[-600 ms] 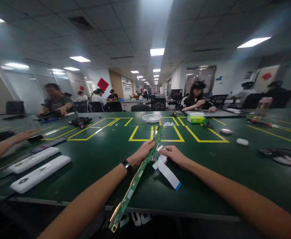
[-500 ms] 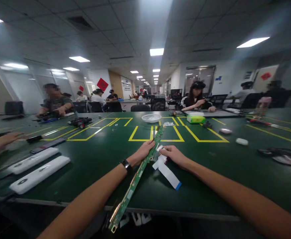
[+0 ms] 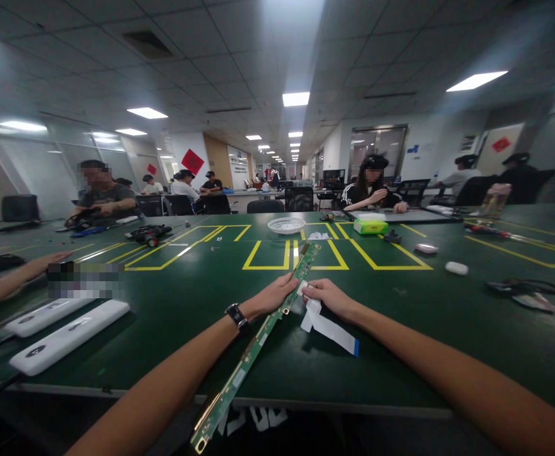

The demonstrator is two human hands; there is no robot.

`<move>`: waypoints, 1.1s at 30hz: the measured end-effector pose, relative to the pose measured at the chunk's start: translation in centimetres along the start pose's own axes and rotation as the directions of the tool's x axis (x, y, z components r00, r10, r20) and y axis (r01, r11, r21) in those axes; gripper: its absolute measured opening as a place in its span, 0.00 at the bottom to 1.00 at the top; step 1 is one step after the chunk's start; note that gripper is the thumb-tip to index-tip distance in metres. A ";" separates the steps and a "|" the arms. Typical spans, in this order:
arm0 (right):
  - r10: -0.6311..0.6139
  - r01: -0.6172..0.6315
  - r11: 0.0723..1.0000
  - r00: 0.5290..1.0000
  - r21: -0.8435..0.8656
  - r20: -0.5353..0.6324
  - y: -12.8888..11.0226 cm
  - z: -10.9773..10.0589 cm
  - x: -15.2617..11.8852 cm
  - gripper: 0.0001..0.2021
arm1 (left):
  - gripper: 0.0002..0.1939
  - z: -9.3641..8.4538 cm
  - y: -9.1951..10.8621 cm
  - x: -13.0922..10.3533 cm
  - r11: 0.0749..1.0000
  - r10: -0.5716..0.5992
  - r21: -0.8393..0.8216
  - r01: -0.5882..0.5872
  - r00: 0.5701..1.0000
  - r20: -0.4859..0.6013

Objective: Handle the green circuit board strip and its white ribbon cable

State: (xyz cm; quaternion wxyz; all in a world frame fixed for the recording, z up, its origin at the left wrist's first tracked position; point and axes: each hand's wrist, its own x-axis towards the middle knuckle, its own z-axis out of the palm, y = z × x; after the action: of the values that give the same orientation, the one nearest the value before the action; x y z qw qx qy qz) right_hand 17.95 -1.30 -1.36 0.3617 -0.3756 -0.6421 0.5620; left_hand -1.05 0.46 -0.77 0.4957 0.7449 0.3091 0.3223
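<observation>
A long narrow green circuit board (image 3: 257, 344) slants from the bottom edge up over the table's middle. My left hand (image 3: 278, 294), with a dark watch at the wrist, is closed round the board's upper part. My right hand (image 3: 325, 295) pinches a white flat ribbon cable (image 3: 331, 330) right beside the board. The cable is folded near my fingers, and its blue-tipped end hangs toward the lower right. My fingers hide where the cable meets the board.
A white round basket (image 3: 286, 226) and a green box (image 3: 371, 225) stand farther back. Two white power-bank-like devices (image 3: 75, 335) lie at left, near another person's hand (image 3: 44, 265). Small pale cases (image 3: 457, 268) and a dark cable (image 3: 519, 288) are at right.
The board's lower end has swung left and down. The ribbon cable's blue end has shifted right and slightly up. Both hands keep their holds. The other person's hand at left has moved right.
</observation>
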 end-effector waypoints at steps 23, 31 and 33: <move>-0.235 0.214 0.870 0.972 -0.443 0.008 0.1 -2.1 0.5 0.19 | 0.34 -1.4 -1.4 0.6 0.930 -0.007 0.363 0.055 0.991 -0.132; -0.226 -0.031 0.701 0.938 -0.713 -0.262 0.4 -6.2 1.2 0.20 | 0.30 -4.0 -1.9 0.6 0.803 0.044 0.565 0.191 0.926 -0.376; -0.236 -0.092 0.561 0.935 -0.823 -0.266 0.8 -7.8 1.1 0.18 | 0.29 -4.2 -2.0 0.6 0.775 0.052 0.601 0.195 0.928 -0.369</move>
State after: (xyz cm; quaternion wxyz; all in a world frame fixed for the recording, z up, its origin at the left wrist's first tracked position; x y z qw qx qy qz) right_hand 24.44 3.21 -1.28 0.2744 -0.5660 -0.7702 0.1058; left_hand -4.30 3.83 -1.31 0.1648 0.7814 0.5136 0.3139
